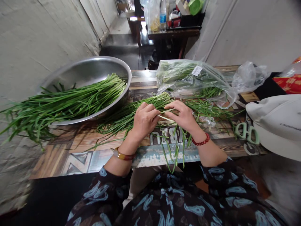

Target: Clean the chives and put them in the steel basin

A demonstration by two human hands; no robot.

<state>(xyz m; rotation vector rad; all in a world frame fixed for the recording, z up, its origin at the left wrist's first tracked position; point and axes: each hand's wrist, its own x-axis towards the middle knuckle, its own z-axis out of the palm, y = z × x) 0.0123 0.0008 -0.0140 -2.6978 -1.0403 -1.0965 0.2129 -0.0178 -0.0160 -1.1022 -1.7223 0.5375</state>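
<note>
Over the middle of the table, my left hand (146,118) is closed around a few garlic chives whose pale stem ends poke out past the thumb. My right hand (181,115), fingers curled, pinches at those same stems from the other side. Just behind both hands lies a loose pile of garlic chives (131,111), stem ends to the right. Several green blades (175,147) hang over the front table edge below my hands. To the left, a large steel basin (94,64) holds a thick bundle of garlic chives (94,97), leaves spilling over its rim.
A clear plastic bag (188,73) with more greens lies at the back. Right of it are a crumpled plastic bag (250,77), green-handled scissors (246,131) and a white cap (277,122). Behind stands another table (174,34) with a water bottle (162,17).
</note>
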